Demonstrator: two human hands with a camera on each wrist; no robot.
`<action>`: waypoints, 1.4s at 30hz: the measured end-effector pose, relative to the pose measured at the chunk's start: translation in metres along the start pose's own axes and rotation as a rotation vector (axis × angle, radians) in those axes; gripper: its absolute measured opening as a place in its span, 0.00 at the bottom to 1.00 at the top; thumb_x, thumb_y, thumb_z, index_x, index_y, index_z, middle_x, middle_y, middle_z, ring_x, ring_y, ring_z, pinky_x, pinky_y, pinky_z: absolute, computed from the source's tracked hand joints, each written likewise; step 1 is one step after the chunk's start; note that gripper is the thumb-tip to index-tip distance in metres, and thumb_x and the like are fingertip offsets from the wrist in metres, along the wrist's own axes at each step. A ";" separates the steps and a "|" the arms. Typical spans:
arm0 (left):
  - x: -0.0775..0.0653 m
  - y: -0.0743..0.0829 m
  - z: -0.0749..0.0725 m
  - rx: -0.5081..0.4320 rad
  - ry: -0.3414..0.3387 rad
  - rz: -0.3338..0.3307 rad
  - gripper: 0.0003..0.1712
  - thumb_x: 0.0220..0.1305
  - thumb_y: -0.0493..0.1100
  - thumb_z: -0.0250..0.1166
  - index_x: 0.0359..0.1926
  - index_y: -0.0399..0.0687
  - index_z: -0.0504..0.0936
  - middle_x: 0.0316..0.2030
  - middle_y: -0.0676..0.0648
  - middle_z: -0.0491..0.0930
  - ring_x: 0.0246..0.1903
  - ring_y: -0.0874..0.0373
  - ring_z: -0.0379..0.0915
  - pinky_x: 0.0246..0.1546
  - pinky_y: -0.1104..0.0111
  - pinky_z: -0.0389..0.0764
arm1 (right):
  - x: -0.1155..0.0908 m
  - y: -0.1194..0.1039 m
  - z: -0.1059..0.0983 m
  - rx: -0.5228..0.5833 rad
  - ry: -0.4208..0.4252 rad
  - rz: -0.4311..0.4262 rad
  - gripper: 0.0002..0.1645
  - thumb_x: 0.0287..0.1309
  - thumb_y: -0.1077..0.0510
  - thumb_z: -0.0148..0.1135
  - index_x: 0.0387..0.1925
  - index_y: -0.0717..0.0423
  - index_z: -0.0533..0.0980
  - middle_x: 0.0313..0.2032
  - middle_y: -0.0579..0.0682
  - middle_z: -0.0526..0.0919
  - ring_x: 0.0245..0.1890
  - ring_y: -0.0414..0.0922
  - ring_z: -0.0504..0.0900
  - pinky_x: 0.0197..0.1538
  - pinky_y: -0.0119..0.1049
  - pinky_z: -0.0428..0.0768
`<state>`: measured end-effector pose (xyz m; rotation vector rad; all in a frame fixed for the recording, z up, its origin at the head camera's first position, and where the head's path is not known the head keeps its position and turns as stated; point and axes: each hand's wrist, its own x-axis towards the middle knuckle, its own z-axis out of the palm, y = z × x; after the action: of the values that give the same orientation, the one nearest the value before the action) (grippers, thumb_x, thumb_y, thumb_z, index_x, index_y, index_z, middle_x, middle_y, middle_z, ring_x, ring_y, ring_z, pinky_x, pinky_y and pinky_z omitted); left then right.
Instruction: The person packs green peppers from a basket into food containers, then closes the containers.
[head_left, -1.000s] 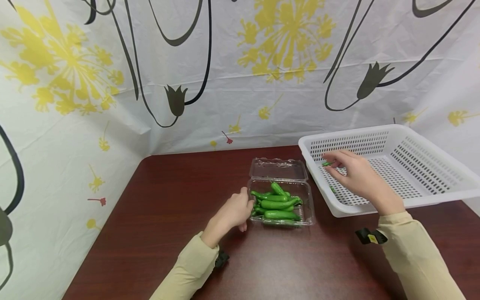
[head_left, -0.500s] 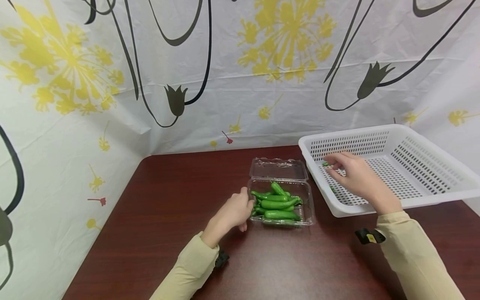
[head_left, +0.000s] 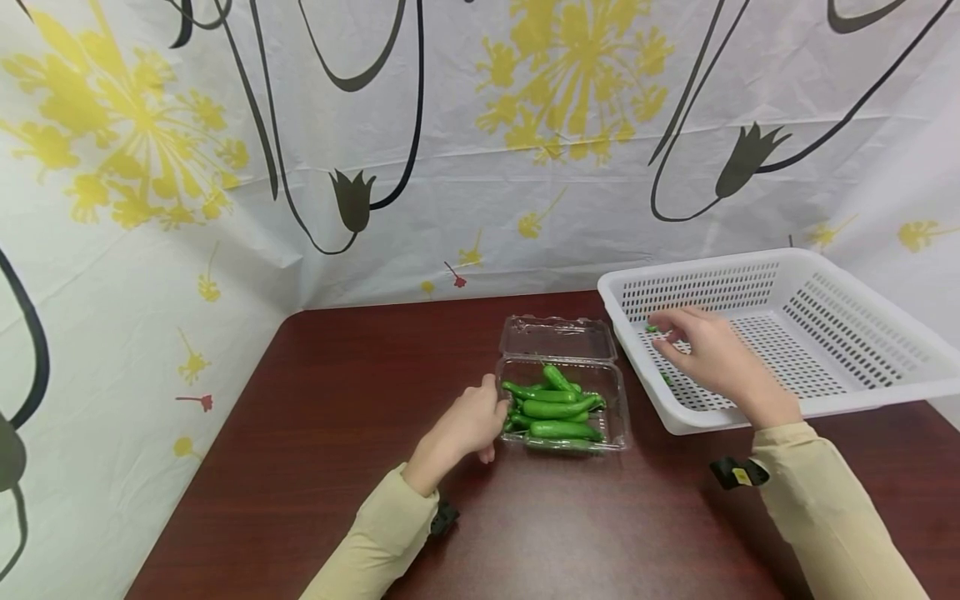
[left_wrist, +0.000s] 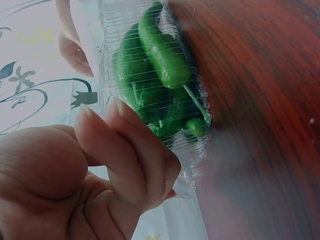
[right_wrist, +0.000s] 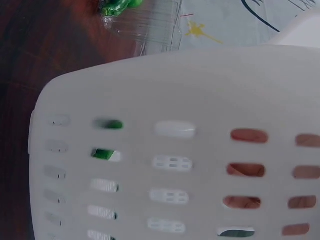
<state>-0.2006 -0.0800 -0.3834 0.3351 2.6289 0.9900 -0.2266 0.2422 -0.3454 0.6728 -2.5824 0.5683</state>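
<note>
Several green chili peppers [head_left: 555, 409] lie in a clear plastic clamshell box [head_left: 624, 417], its lid folded back. My left hand [head_left: 467, 419] holds the box's left edge; in the left wrist view its fingers [left_wrist: 132, 160] are curled against the ridged wall. My right hand [head_left: 708, 350] hovers inside the white basket [head_left: 675, 419], thumb and fingers apart with a gap between them. Bits of green pepper [head_left: 666, 379] show in the basket beside and under this hand. Seen from the right wrist, the basket wall [right_wrist: 150, 90] hides most of the hand; green shows through slots.
The box and basket stand on a dark red-brown table [head_left: 360, 417], the basket to the right of the box. Behind runs a white curtain [head_left: 450, 167] with yellow and grey flower prints. The basket's raised left rim [head_left: 626, 350] lies between the box and my right hand.
My right fingers have spread slightly and drawn a little to the right, away from the green pepper that was at their tips. The left hand and the box have stayed put.
</note>
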 end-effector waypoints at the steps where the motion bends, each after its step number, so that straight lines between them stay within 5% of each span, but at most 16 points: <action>1: 0.000 0.000 0.000 0.000 0.000 0.000 0.31 0.69 0.44 0.47 0.65 0.32 0.50 0.11 0.44 0.76 0.06 0.56 0.73 0.20 0.71 0.77 | 0.000 0.000 0.000 0.000 0.000 0.002 0.16 0.49 0.65 0.63 0.43 0.63 0.76 0.39 0.58 0.80 0.31 0.50 0.81 0.36 0.47 0.78; 12: -0.001 0.001 0.000 -0.009 0.001 -0.003 0.29 0.69 0.44 0.47 0.64 0.33 0.52 0.12 0.43 0.76 0.06 0.56 0.73 0.19 0.70 0.77 | -0.001 0.001 0.001 -0.008 -0.007 0.007 0.15 0.48 0.66 0.64 0.41 0.62 0.77 0.38 0.56 0.80 0.30 0.49 0.80 0.35 0.45 0.78; 42: 0.000 0.000 -0.001 -0.020 -0.003 0.012 0.26 0.69 0.44 0.48 0.62 0.33 0.55 0.12 0.43 0.76 0.06 0.56 0.73 0.20 0.70 0.77 | -0.003 0.007 0.003 -0.024 -0.183 0.070 0.19 0.50 0.64 0.63 0.46 0.65 0.75 0.40 0.60 0.80 0.36 0.52 0.79 0.38 0.48 0.77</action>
<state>-0.2008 -0.0807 -0.3829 0.3471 2.6157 1.0182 -0.2282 0.2473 -0.3512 0.6557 -2.7885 0.5179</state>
